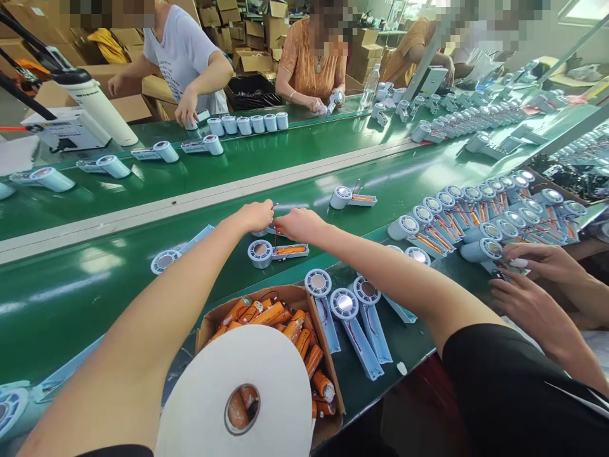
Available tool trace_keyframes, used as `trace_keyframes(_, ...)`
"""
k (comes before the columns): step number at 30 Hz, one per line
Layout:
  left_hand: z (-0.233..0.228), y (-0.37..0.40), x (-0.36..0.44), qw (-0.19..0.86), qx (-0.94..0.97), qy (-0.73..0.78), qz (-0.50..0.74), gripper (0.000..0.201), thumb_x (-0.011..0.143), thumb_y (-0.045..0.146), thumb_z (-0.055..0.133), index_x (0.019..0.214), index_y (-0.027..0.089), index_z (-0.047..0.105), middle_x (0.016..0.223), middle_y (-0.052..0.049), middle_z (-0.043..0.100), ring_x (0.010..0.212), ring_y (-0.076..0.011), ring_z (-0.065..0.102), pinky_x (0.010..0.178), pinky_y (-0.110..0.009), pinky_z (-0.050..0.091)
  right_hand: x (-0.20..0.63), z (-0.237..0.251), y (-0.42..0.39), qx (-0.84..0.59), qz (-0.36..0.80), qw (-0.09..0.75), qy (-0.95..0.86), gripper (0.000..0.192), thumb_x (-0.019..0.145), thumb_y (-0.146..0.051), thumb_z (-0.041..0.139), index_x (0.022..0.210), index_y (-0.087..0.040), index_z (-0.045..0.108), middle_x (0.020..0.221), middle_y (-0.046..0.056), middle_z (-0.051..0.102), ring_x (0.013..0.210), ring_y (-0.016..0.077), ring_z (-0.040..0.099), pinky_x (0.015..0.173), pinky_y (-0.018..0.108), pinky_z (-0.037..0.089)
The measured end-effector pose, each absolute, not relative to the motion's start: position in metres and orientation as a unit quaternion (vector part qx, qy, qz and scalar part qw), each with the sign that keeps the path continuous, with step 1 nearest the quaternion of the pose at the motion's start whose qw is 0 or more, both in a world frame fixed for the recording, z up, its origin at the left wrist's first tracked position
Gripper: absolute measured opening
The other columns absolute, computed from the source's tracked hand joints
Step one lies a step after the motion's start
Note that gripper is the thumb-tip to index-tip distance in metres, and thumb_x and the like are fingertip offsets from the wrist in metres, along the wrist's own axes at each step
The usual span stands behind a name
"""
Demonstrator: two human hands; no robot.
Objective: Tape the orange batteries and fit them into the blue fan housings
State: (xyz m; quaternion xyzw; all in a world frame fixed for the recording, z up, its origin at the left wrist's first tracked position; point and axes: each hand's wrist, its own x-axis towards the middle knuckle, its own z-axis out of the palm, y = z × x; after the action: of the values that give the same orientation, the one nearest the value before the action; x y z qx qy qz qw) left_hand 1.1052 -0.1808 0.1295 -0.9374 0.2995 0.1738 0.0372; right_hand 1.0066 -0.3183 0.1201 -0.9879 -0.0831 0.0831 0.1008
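Bright overhead light, glare on the green belt (295, 158), edges bowed

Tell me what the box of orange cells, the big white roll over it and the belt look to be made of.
Box: brown corrugated cardboard, matte, with raw folded edges. White roll: probably paper or foam tape, dull and faintly fibrous, wound on a brown core. Belt: smooth green plastic or rubber, glossy enough to mirror the ceiling lights. Orange cells: shiny film-like wrap, likely shrink plastic.

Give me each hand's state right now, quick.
Left hand: closed in a loose fist over a fan unit on the green belt; what it pinches cannot be told.
Right hand: closed, fingertips at the red wire.
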Motion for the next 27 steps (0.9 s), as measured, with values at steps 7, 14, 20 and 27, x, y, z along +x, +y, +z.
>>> trace_keyframes(7, 0.146, -0.176, 1.071, -0.061, -0.942, 0.305, 0.130, 0.059, 0.116, 0.035, 0.016, 0.147, 0.006, 0.056, 0.134, -0.017, 0.077, 0.115, -0.0232, 0.076, 0.098, -0.033, 0.057, 1.025, 0.135, -0.312, -0.967, 0.106, 0.231, -0.037, 0.018, 0.093, -0.026, 0.082, 0.082, -0.013, 0.080, 0.113, 0.014, 0.085, 0.119, 0.0306, 0.079, 0.108, 0.039, 0.054)
trace_keyframes(14, 0.193, -0.069, 0.958, -0.161, -0.890, 0.413, 0.106, 0.057, 0.093, 0.056, 0.063, 0.139, 0.023, 0.072, 0.143, -0.007, 0.076, 0.132, -0.0307, 0.070, 0.115, -0.044, 0.055, 0.939, 0.182, -0.363, -0.935, -0.012, 0.322, -0.146, 0.020, 0.096, -0.024, 0.076, 0.113, -0.020, 0.086, 0.115, 0.007, 0.086, 0.105, 0.0228, 0.077, 0.102, 0.038, 0.055)
trace_keyframes(20, 0.157, 0.062, 0.806, -0.094, -0.850, 0.518, 0.022, 0.105, 0.071, 0.031, 0.082, 0.169, 0.044, 0.047, 0.154, -0.005, 0.070, 0.148, -0.0391, 0.061, 0.133, -0.057, 0.041, 0.797, 0.181, -0.353, -0.853, 0.108, 0.446, -0.249, 0.027, 0.105, -0.039, 0.065, 0.101, -0.023, 0.086, 0.089, 0.002, 0.084, 0.077, 0.0165, 0.074, 0.073, 0.027, 0.054)
trace_keyframes(27, 0.125, 0.075, 0.755, -0.133, -0.884, 0.413, -0.174, 0.104, 0.086, 0.023, 0.075, 0.177, 0.040, 0.027, 0.141, -0.009, 0.075, 0.147, -0.0437, 0.057, 0.119, -0.062, 0.053, 0.714, 0.137, -0.253, -0.694, 0.253, 0.626, -0.248, 0.054, 0.097, -0.064, 0.076, 0.123, -0.017, 0.079, 0.079, 0.001, 0.078, 0.061, 0.0127, 0.068, 0.058, 0.020, 0.051)
